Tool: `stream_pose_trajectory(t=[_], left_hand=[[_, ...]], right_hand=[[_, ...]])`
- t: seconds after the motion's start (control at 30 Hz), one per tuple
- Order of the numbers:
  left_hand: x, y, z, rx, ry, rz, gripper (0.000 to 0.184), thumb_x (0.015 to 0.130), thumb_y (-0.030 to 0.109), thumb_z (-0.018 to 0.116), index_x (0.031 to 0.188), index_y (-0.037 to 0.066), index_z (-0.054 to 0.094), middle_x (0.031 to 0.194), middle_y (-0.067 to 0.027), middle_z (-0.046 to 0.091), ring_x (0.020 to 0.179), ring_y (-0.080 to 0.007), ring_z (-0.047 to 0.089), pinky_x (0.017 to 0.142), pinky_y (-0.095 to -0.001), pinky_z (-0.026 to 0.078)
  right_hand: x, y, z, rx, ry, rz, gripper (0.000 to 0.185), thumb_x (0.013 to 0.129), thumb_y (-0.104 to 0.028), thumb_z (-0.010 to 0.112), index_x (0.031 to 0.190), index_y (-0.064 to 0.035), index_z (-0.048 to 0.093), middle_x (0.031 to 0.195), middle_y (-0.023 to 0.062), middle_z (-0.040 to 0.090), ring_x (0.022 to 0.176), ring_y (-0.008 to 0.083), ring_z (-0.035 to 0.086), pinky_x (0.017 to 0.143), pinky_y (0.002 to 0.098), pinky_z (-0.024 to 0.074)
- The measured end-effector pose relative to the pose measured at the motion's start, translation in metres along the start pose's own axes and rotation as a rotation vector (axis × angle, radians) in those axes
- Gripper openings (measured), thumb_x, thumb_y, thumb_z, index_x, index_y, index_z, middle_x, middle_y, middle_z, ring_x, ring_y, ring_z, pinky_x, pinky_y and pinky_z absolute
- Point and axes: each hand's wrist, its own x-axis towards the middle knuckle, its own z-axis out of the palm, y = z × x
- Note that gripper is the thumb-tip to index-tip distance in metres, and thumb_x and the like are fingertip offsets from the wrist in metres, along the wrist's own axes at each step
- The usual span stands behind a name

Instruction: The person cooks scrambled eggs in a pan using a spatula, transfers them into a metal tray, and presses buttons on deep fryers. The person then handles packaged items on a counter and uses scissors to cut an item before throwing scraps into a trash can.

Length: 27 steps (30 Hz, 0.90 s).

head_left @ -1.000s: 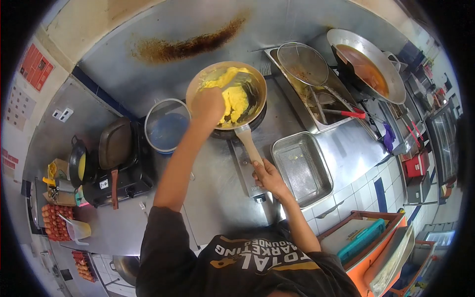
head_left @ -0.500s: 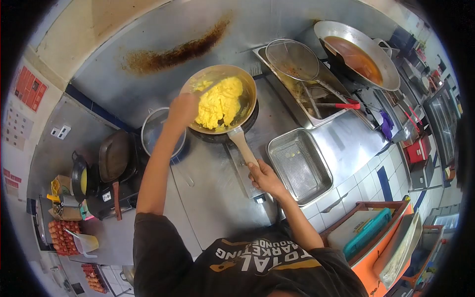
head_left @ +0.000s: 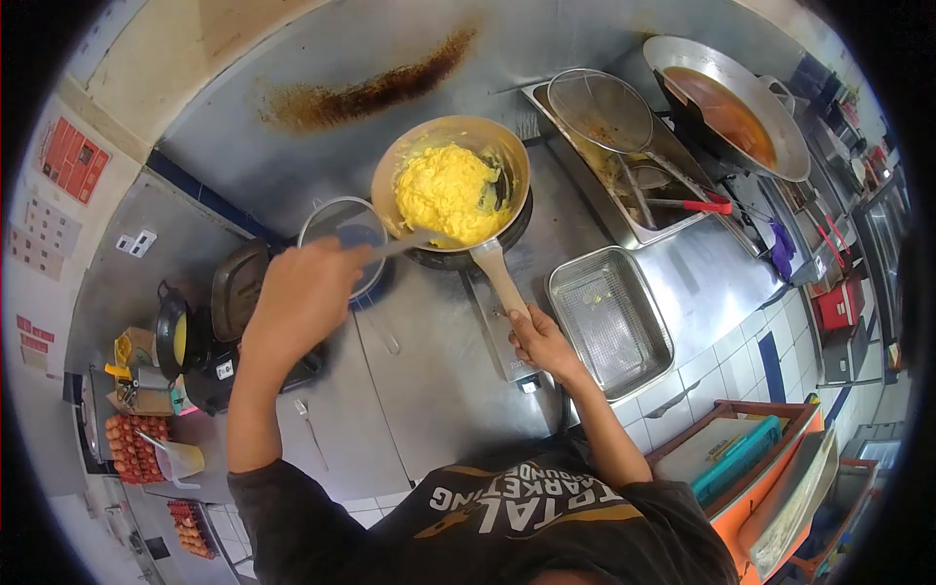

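Observation:
My right hand [head_left: 543, 343] is wrapped round the pale handle of a frying pan [head_left: 388, 161], which sits over a burner. Soft yellow scrambled eggs [head_left: 447, 190] are heaped in it. Slightly blurred, my left hand [head_left: 304, 294] is closed on a flat grey metal utensil [head_left: 405, 241]. The tip of that utensil reaches over the pan's near left edge to the eggs, and its exact kind is unclear. A round mesh strainer [head_left: 343, 226] lies behind my left hand, partly hidden by it.
Right of the pan handle is a perforated metal basket [head_left: 609, 322]. Behind it a steel tray [head_left: 639, 232] holds a round skimmer [head_left: 600, 109] and red-handled tongs [head_left: 697, 206]. A large wok [head_left: 721, 112] contains reddish-brown liquid. A fork [head_left: 310, 429] lies on the left counter near stacked eggs [head_left: 132, 447].
My left hand has drawn back toward me and left, bringing the utensil to the pan's near edge. The eggs are gathered into a rounder heap. My right hand keeps the handle.

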Motion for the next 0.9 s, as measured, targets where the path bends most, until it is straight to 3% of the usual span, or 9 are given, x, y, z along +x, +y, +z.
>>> stream_pose_trajectory(t=[0.23,0.3,0.4,0.53,0.63,0.7,0.8,0.9], left_hand=[[0.05,0.001,0.101,0.088,0.087,-0.14,0.041,0.083,0.004,0.058,0.122,0.012,0.065,0.092,-0.02,0.064,0.074,-0.0398,0.067,0.066,-0.0491,0.055],[0.074,-0.005,0.13,0.049,0.291,-0.115,0.033,0.086,0.007,0.053,0.117,0.005,0.064,0.091,-0.0214,0.065,0.069,-0.0384,0.068,0.061,-0.0476,0.055],[0.104,-0.019,0.159,0.017,0.364,-0.111,0.033,0.087,0.007,0.053,0.117,0.003,0.063,0.092,-0.0219,0.065,0.071,-0.0387,0.068,0.063,-0.0473,0.055],[0.099,-0.031,0.127,0.001,0.331,-0.079,0.029,0.088,0.009,0.052,0.114,0.004,0.065,0.092,-0.021,0.066,0.074,-0.0382,0.068,0.065,-0.0472,0.055],[0.06,-0.027,0.07,0.018,0.331,-0.089,0.022,0.084,0.009,0.063,0.105,0.011,0.069,0.088,-0.0193,0.064,0.077,-0.039,0.066,0.066,-0.0483,0.053],[0.037,-0.02,0.028,0.082,0.195,-0.113,0.021,0.085,0.01,0.064,0.104,0.012,0.07,0.086,-0.0176,0.064,0.078,-0.0384,0.066,0.067,-0.0483,0.052],[0.03,-0.033,0.026,0.194,0.053,-0.125,0.019,0.085,0.011,0.064,0.103,0.011,0.071,0.086,-0.0172,0.064,0.079,-0.0381,0.066,0.066,-0.0477,0.052],[0.052,-0.058,0.065,0.132,0.104,-0.044,0.019,0.085,0.01,0.063,0.103,0.011,0.07,0.088,-0.0184,0.064,0.08,-0.0395,0.065,0.068,-0.0485,0.052]], right_hand=[[0.0,0.002,0.002,-0.014,0.012,-0.006,0.028,0.104,-0.036,0.051,0.114,-0.0091,0.053,0.071,-0.0024,0.047,0.054,0.0045,0.04,0.048,0.021,0.0329],[0.002,0.004,0.0,-0.026,0.006,-0.012,0.028,0.104,-0.036,0.051,0.114,-0.0092,0.053,0.071,-0.0024,0.046,0.054,0.0048,0.04,0.048,0.0213,0.0339],[0.001,0.002,0.001,-0.036,0.01,-0.024,0.029,0.104,-0.036,0.051,0.114,-0.0088,0.053,0.071,-0.0024,0.046,0.054,0.005,0.04,0.048,0.0217,0.0337],[0.0,-0.001,0.001,0.028,-0.01,-0.01,0.028,0.104,-0.035,0.051,0.114,-0.0084,0.052,0.07,-0.0024,0.046,0.053,0.005,0.04,0.047,0.022,0.0335],[0.002,0.002,0.0,-0.022,-0.006,-0.016,0.028,0.105,-0.034,0.05,0.114,-0.0083,0.052,0.07,-0.0025,0.045,0.052,0.0049,0.039,0.047,0.022,0.0329],[0.002,0.003,0.0,0.001,-0.007,-0.025,0.027,0.105,-0.035,0.05,0.113,-0.0086,0.052,0.069,-0.0026,0.045,0.052,0.0048,0.038,0.046,0.022,0.0326],[0.001,0.001,0.001,0.01,-0.006,-0.002,0.026,0.105,-0.034,0.05,0.112,-0.0089,0.052,0.069,-0.0028,0.045,0.051,0.0046,0.038,0.046,0.0217,0.032],[0.001,0.001,0.001,-0.014,-0.013,-0.013,0.027,0.106,-0.037,0.048,0.113,-0.0109,0.051,0.071,-0.0025,0.044,0.049,0.0047,0.036,0.044,0.0217,0.0286]])
